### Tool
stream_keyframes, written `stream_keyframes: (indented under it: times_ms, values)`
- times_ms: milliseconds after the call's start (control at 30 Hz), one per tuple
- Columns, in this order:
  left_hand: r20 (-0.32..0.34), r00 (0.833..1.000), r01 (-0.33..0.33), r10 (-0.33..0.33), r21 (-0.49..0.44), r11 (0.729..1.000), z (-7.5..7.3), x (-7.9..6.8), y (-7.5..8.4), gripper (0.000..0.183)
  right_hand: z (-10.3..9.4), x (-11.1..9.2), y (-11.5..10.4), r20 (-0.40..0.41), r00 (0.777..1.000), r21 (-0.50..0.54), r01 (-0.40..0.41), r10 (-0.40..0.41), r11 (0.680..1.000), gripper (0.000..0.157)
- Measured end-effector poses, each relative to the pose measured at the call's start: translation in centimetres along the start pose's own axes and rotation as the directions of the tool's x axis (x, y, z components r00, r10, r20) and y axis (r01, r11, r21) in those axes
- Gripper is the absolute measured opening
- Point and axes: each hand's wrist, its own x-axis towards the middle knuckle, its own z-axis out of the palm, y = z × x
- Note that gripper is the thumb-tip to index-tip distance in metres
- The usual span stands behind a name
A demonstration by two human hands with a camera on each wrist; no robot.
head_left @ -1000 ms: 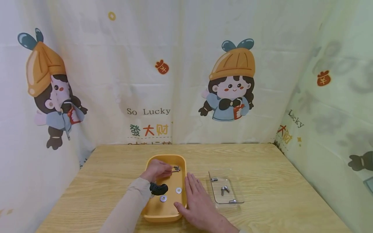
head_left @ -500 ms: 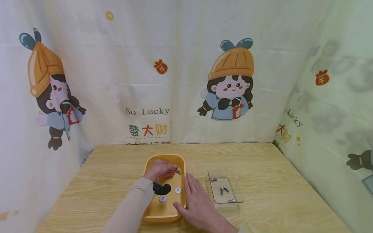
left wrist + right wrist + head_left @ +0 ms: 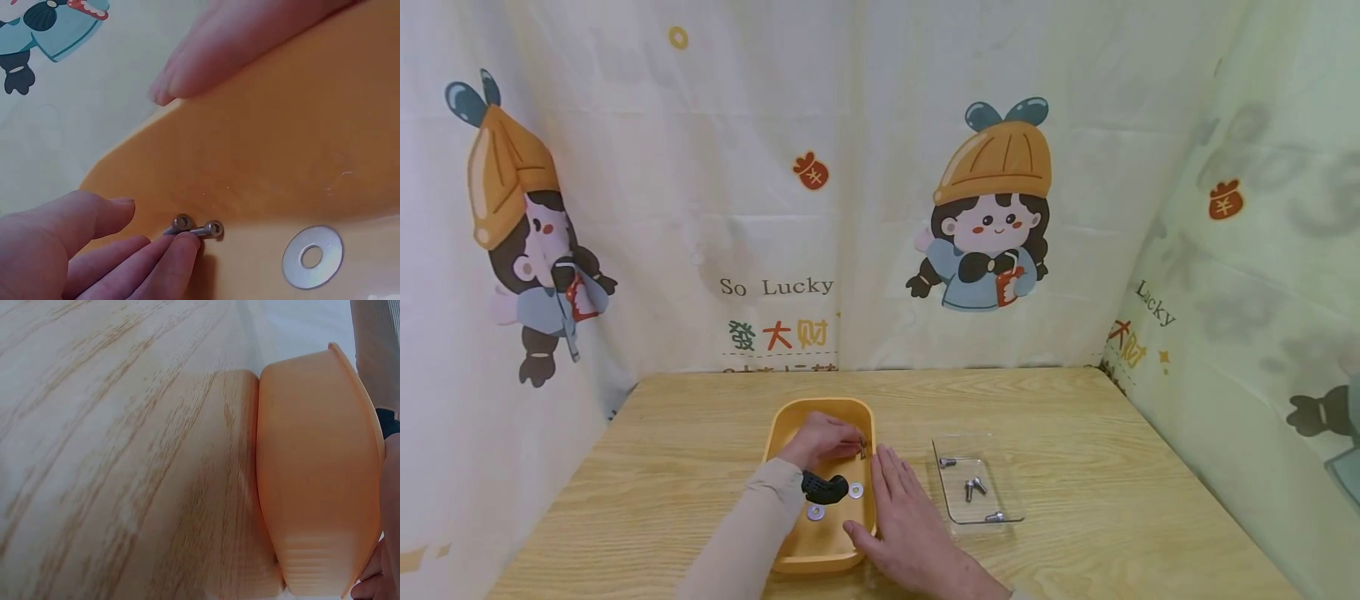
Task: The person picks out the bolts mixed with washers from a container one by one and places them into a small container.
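My left hand [image 3: 823, 442] reaches into a yellow plastic tray [image 3: 820, 546], near its far right wall. In the left wrist view its fingertips touch two socket-head bolts [image 3: 214, 229] on the tray floor, while the thumb stays apart from them. The bolts' shanks are partly hidden by the fingers. Nearer the front of the tray lie two flat washers [image 3: 816, 512], one close to the right wall. My right hand [image 3: 913, 529] lies along the tray's right side, fingers straight against the rim and thumb spread toward the front.
To the right on the wooden table [image 3: 1097, 483] stands a clear plastic box [image 3: 955, 504] with several bolts [image 3: 970, 490] in it. A printed curtain [image 3: 880, 208] encloses the table at the back and sides. A black strap [image 3: 826, 488] circles the left wrist.
My left hand has moved right, toward the tray's right wall, and the bolts at its fingertips have shifted right and are more covered. The right hand stays at the rim.
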Motion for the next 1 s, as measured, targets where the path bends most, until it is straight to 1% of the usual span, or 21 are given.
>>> stream_keyframes:
  times_ms: [233,333,600,733,867,1000]
  values:
    - [0.025,1.000,0.002,-0.002,-0.023,1.000,0.2,0.1,-0.3,0.022,0.1,0.0,-0.1,0.016,1.000,0.009,-0.006,0.006,1.000,0.084]
    - [0.032,0.999,0.003,-0.002,-0.032,0.999,0.3,0.0,-0.4,0.022,0.1,0.0,-0.1,0.010,1.000,0.002,-0.006,0.006,1.000,0.084]
    - [0.042,0.999,0.030,-0.030,0.007,1.000,0.5,0.0,-0.8,0.020,0.1,0.0,-0.1,0.004,1.000,0.006,-0.009,0.008,1.000,0.084]
    - [0.050,0.998,0.039,-0.039,0.001,0.999,0.6,0.0,-1.1,0.020,0.2,0.0,0.0,0.005,1.000,0.015,-0.013,0.013,1.000,0.085]
    - [0.038,0.999,0.038,-0.038,0.001,0.999,0.8,-0.1,-1.2,0.020,0.2,0.1,0.0,0.014,1.000,0.023,-0.015,0.014,1.000,0.085]
    - [0.018,0.999,0.038,-0.038,0.026,0.999,0.9,-0.2,-1.2,0.018,0.2,0.1,0.0,0.021,1.000,0.024,-0.015,0.015,1.000,0.084]
